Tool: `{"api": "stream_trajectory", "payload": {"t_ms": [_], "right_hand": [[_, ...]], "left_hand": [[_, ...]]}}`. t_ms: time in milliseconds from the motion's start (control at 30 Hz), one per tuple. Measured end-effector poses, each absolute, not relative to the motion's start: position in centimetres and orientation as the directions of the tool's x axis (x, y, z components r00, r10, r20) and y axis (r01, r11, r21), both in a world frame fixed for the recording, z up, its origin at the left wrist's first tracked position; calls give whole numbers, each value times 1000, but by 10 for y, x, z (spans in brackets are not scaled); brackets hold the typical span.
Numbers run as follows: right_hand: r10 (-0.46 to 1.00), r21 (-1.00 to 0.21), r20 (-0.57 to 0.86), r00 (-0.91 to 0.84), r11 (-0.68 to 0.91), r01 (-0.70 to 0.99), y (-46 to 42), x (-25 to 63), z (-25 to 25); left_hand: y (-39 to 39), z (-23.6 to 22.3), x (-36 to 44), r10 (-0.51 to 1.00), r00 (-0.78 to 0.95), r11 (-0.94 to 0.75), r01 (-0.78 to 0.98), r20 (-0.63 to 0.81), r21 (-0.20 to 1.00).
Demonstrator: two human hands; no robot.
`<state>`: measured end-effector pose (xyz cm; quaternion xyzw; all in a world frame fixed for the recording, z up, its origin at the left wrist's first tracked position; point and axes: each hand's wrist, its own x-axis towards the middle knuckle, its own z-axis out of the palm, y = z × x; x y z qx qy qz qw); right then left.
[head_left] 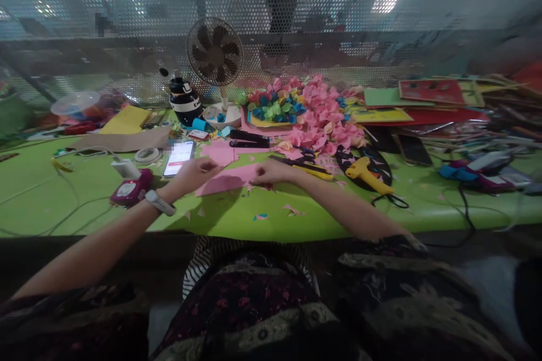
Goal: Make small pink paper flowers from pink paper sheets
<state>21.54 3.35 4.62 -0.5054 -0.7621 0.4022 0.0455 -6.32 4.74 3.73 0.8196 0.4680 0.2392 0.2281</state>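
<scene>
On the green table (237, 219), near its front edge, the pink paper (231, 177) runs lengthwise between the hands. The right hand (273, 171) pinches its right end; the left hand (198, 174), by its left part, shows no clear grip.

The black bottle (185, 106) carries a white band (185, 104) with dark lettering; the visible portion appears to begin "EM", remainder illegible. The phone (179, 160) displays on-screen text too small to read.

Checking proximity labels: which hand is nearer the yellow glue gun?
Right. The right hand is over the pink paper, left of the yellow glue gun. The left hand is farther left, beyond the right hand.
</scene>
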Motion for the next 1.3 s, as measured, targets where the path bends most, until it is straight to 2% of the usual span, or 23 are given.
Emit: {"api": "stream_trajectory", "payload": {"t_ms": [100, 200, 300, 367, 667, 867, 1100, 1300], "right_hand": [[902, -574, -149, -406, 255, 778, 33, 228, 56], [978, -316, 8, -209, 201, 927, 30, 265, 62], [986, -66, -34, -163, 161, 985, 26, 297, 58], [987, 3, -76, -142, 142, 990, 24, 308, 51], [982, -43, -31, -188, 187, 981, 23, 311, 41], [969, -123, 0, -249, 247, 961, 19, 310, 37], [951, -280, -16, -309, 292, 915, 19, 308, 32], [927, -261, 6, -374, 362, 895, 16, 310, 34]], "left_hand": [[41, 27, -26, 806, 547, -583, 666, 227, 466], [41, 12, -8, 799, 588, -594, 742, 124, 311], [41, -3, -5, 803, 596, -576, 774, 1, 262], [39, -8, -6, 796, 605, -579, 775, -31, 251], [38, 1, 0, 759, 649, -625, 747, -48, 225], [51, 2, 10, 750, 660, -633, 730, -27, 257], [51, -4, 16, 713, 701, -668, 682, -7, 298], [49, -3, 16, 721, 693, -664, 695, -10, 275]]}}
